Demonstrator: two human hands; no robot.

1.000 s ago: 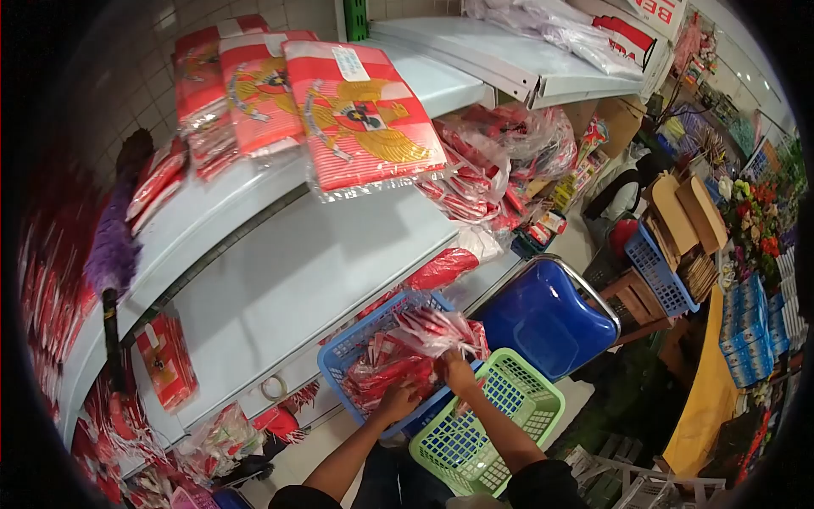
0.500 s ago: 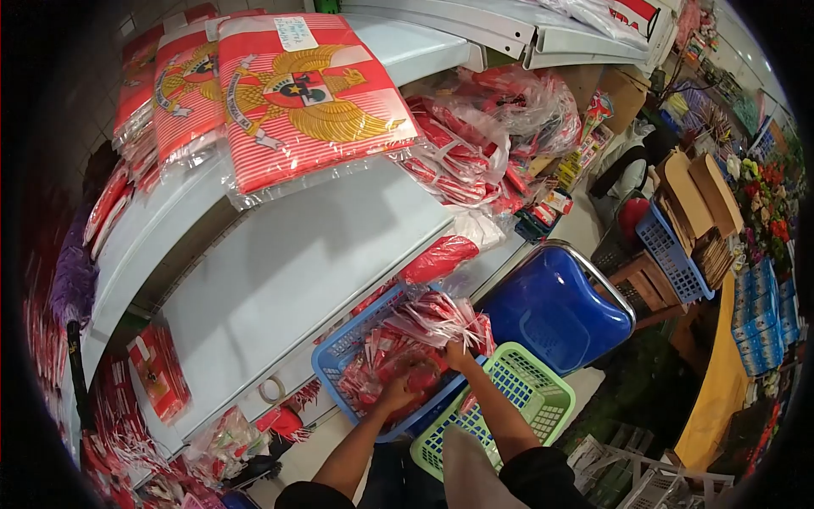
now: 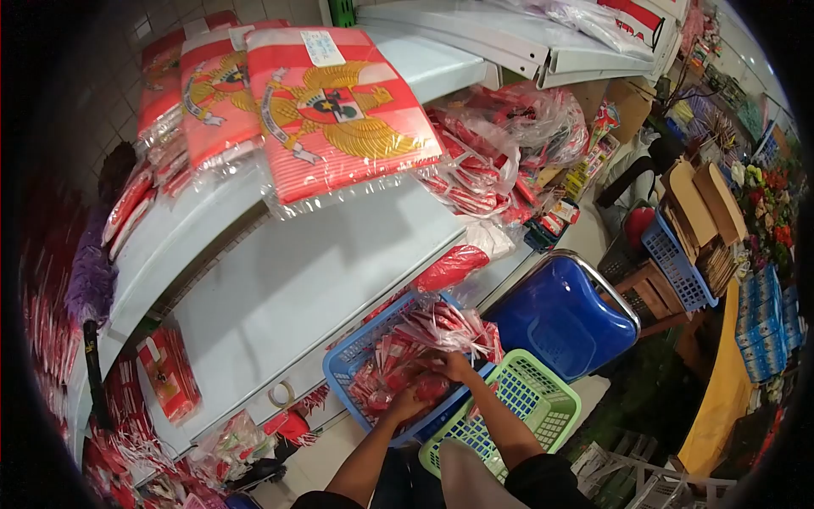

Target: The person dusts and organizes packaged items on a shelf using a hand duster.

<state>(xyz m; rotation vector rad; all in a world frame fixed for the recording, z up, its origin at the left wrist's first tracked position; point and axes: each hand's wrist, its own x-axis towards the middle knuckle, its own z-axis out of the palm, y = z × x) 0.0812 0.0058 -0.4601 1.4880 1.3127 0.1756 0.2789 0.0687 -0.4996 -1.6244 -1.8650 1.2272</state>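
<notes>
My left hand is inside the blue basket, its fingers closed around a shiny red plastic-wrapped packet. Just above that packet, my right hand has curled fingers. What they hold, if anything, is hidden. Red and white packets fill the basket around both hands. A bundle with white strips lies at its far side, behind my right hand. Beneath my right forearm stands a light green basket, partly covered by my knee.
Pale shelves rise in front, with red eagle-emblem packets on the upper one. A blue padded chair stands right of the baskets. Bagged red and white goods lie at the back. A tape roll sits by the shelf edge.
My right hand has left the white-stripped bundle and come down beside the red packet. My left hand stays low in the basket with the packet. The whole view has shifted slightly.
</notes>
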